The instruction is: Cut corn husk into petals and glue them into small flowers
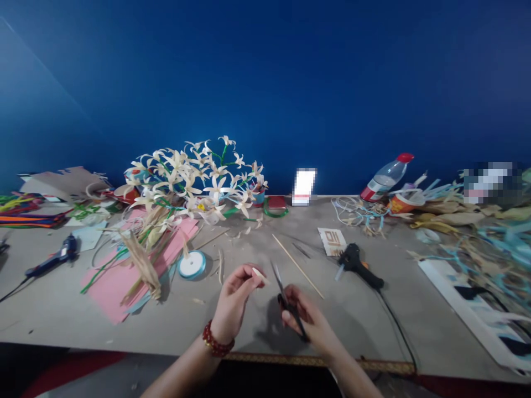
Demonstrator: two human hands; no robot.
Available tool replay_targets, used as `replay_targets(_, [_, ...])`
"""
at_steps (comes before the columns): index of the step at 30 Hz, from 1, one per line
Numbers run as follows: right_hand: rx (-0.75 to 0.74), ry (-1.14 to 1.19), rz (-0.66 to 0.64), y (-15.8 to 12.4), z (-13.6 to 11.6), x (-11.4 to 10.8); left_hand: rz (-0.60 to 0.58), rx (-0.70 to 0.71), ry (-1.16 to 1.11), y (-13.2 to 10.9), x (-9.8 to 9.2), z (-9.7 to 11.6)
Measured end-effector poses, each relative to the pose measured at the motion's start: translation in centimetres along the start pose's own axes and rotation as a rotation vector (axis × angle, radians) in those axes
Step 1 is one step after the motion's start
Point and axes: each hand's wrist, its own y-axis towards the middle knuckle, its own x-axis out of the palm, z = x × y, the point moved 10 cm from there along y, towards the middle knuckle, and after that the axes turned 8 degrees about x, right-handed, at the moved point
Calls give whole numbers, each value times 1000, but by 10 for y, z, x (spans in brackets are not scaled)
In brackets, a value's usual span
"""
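Observation:
Between the thumb and fingers of my left hand [239, 296] is a small cream petal-like piece [260, 275], its tip pointing right. A beaded bracelet circles that wrist. My right hand [305, 309] grips black-handled scissors [292, 315], blades pointing up and left, a little apart from the cream piece. Beyond both hands a thin wooden stick [297, 266] lies slantwise on the grey table [257, 365]. Left of my left hand sits a spool of light blue ribbon [191, 265]. Behind it rises a bunch of cream flowers [194, 174] on green stems.
A black glue gun [360, 265] with its cord lies to the right, near a white power strip [468, 315]. Pink paper [110, 290] with dried husks [143, 265] is on the left, beside a blue glue gun [53, 258]. A tilted bottle [385, 177] stands at the back.

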Motion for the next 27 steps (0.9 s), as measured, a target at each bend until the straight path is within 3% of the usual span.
replay_targets(6, [45,-80,-121,-9,5,17,-15,-33,-71,3,6,0])
replay_targets(14, [46,-181,-110,-3,0,17,-50,-31,-64,3,7,2])
replay_targets(27, [133,-138,-128,-1,16,15,-44,-39,-44,4,4,0])
